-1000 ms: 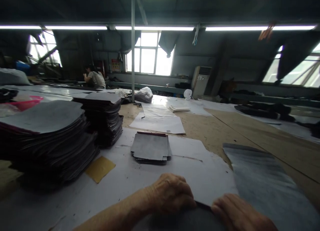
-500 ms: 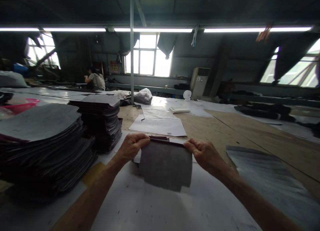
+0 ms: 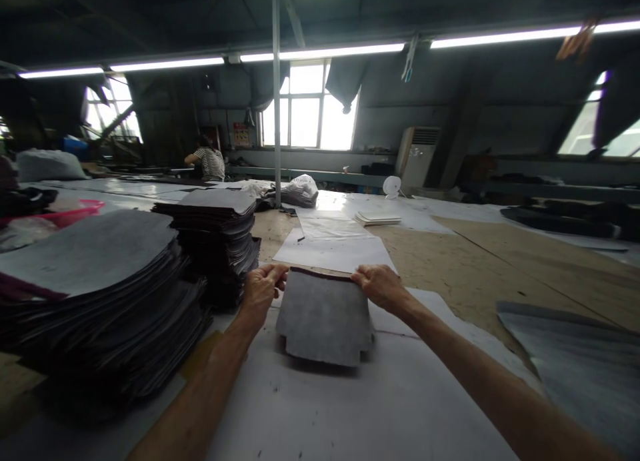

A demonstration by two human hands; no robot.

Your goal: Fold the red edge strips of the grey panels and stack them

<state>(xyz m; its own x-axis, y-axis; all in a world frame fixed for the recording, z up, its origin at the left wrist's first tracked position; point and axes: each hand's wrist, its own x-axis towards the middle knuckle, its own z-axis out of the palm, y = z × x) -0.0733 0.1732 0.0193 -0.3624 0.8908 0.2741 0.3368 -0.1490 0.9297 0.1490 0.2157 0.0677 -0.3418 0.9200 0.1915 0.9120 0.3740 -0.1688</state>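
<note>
The worktable fills the lower view, partly covered by white paper. Near eight o'clock rises a tall stack of dark fabric pieces; a grey sheet lies at four o'clock, a narrower stack at nine. At six o'clock, over the paper, is a notched grey fabric panel. The left hand pinches its eleven-o'clock corner, the right hand its one-o'clock corner.
</note>
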